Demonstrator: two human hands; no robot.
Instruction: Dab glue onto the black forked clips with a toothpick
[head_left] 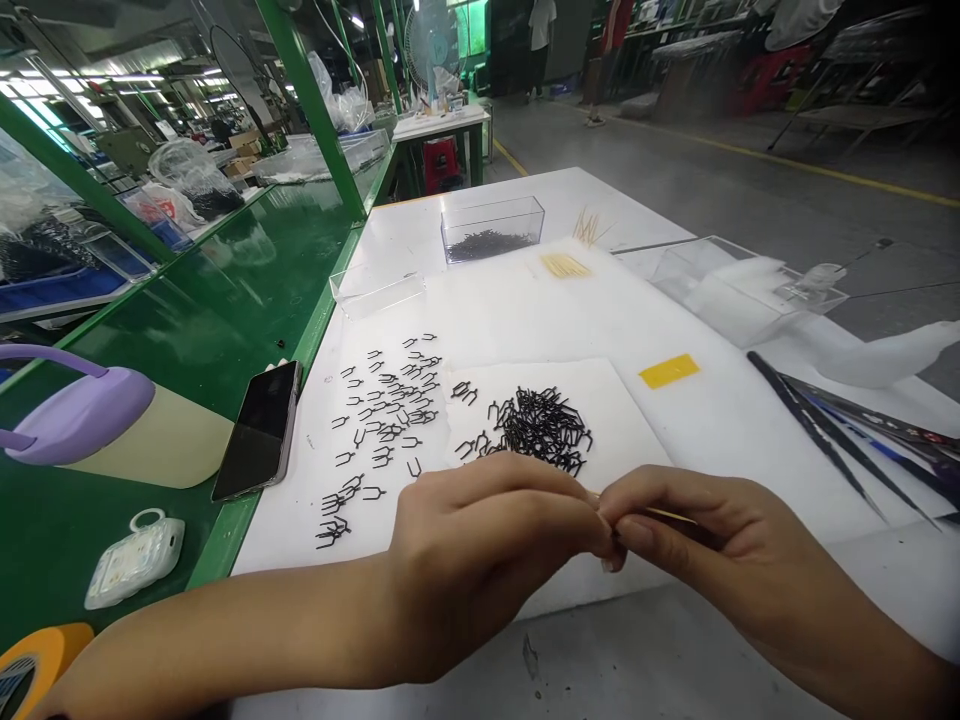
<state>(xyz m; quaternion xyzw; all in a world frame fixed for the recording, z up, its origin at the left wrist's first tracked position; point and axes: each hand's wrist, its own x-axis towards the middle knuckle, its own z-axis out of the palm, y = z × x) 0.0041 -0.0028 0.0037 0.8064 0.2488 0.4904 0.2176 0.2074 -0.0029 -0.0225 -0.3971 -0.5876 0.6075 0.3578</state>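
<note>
In front of me, my left hand (487, 560) and my right hand (697, 525) meet at the fingertips, both closed in a pinch. A thin pale-yellow stick (673, 515) shows under the fingers of my right hand. Whatever the left fingertips pinch is hidden behind them. Just beyond my hands lies a heap of small black forked pieces (544, 430) on a white sheet (622, 410). More black forked pieces (390, 400) are spread out singly and in small clusters to the left.
A clear box of dark bits (491, 243) stands at the back, near pale sticks (566, 265). Tweezers (817, 430) and a yellow strip (669, 371) lie right. At left are a phone (259, 430), a purple-lidded bottle (150, 430), a white case (135, 565) and orange tape (64, 640).
</note>
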